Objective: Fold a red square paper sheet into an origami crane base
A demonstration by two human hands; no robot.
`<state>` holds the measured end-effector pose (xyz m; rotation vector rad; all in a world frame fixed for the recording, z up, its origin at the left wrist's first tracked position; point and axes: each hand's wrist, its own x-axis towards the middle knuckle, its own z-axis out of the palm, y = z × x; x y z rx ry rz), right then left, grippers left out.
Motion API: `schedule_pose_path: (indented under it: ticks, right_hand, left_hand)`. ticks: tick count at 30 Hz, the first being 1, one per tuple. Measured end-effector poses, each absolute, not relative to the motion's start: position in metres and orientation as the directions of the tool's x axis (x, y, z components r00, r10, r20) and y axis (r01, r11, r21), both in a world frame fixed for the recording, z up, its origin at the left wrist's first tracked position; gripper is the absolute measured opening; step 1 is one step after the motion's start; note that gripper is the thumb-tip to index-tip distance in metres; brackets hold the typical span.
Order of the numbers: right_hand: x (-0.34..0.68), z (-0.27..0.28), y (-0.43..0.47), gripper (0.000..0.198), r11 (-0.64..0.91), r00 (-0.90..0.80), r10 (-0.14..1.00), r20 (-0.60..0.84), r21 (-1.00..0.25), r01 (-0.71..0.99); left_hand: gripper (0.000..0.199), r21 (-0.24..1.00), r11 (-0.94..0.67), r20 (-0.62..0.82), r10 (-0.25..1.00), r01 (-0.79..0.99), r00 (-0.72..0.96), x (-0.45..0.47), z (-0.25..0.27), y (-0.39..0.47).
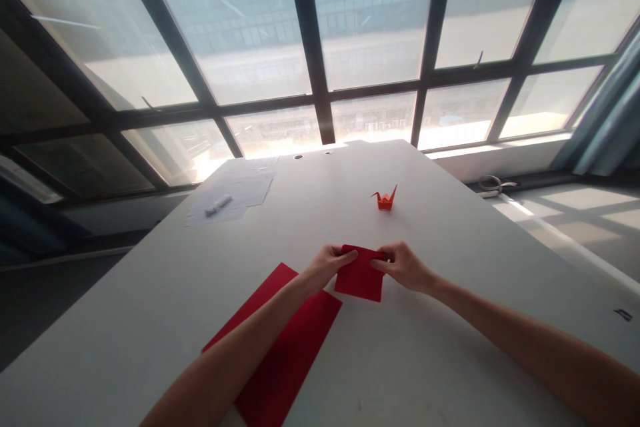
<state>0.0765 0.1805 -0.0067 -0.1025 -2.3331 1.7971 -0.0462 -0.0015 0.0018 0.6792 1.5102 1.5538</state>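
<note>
Paper square [360,280], plain red, sits between the two hands near the middle of the white table [430,360], held by its upper part. The left hand [327,265] pinches the upper left corner, thumb laid on the face and fingers behind; the right hand [403,265] pinches the upper right edge the same way. Gripping both sides probably keeps the sheet flat and its top edge straight, with the lower half free; whether it is doubled over, or its lower edge touches the tabletop, I cannot tell

A larger red sheet [310,337] lies aslant beneath the left forearm, one corner just beside the square, perhaps for easy reach. Beyond the right hand stands an orange-red origami crane [385,202], upright and facing the seat side-on, likely placed in plain sight and out of the way

Farther off at the left, white papers [255,190] bear a small white roll-like object [219,205], too blurred to name. The tabletop is smooth and pale, with a round cable hole [299,157] at its far end. Dark-framed windows [370,20] fill the wall ahead; a blue-grey curtain [600,113] hangs right, above sunlit floor [580,213]
</note>
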Motion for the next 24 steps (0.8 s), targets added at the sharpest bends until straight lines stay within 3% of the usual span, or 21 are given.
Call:
schedule_pose_path:
  ticks: [4,8,17,21,24]
  right_hand:
    - [0.076,-0.006,0.18,0.032,0.095,-0.961,0.273,0.038,-0.995,-0.013]
    - [0.074,-0.009,0.179,0.042,0.009,-0.954,0.295,0.061,-0.998,-0.061]
    - [0.071,-0.017,0.178,0.048,0.107,-0.922,0.361,0.141,-0.988,-0.109]
    - [0.073,-0.011,0.175,0.04,0.05,-0.955,0.273,0.112,-0.993,-0.102]
    - [0.074,-0.011,0.172,0.035,0.09,-0.971,0.22,0.089,-0.993,-0.07]
  left_hand:
    - [0.039,0.98,-0.05,-0.074,0.806,-0.192,-0.587,-0.04,-0.004,0.003]
    - [0.039,0.971,-0.109,-0.046,0.792,-0.215,-0.609,-0.033,-0.007,0.008]
    - [0.038,0.958,-0.112,-0.088,0.758,-0.262,-0.646,-0.029,-0.014,0.011]
    - [0.04,0.94,-0.184,-0.08,0.701,-0.288,-0.709,-0.031,-0.017,0.012]
    - [0.043,0.91,-0.27,-0.07,0.646,-0.313,-0.76,-0.033,-0.017,0.014]
